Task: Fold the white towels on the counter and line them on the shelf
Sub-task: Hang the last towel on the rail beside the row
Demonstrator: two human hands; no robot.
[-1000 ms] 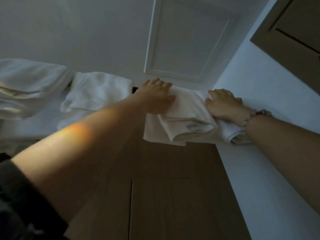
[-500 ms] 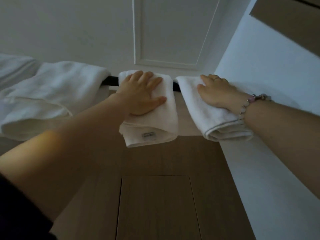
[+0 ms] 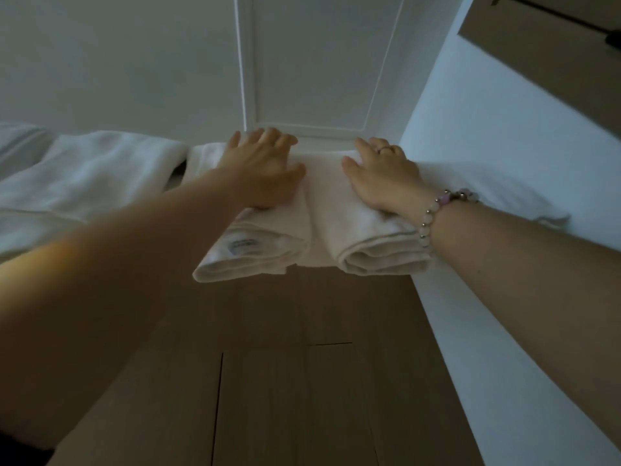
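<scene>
White towels, two pressed, hands, two

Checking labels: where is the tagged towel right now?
Head view, centre: the tagged towel lies under the left hand, touching the folded towel under the right hand.

Dim, soft-focus view with wide-angle bending at the edges.

2 folded white towels – side by side
</scene>
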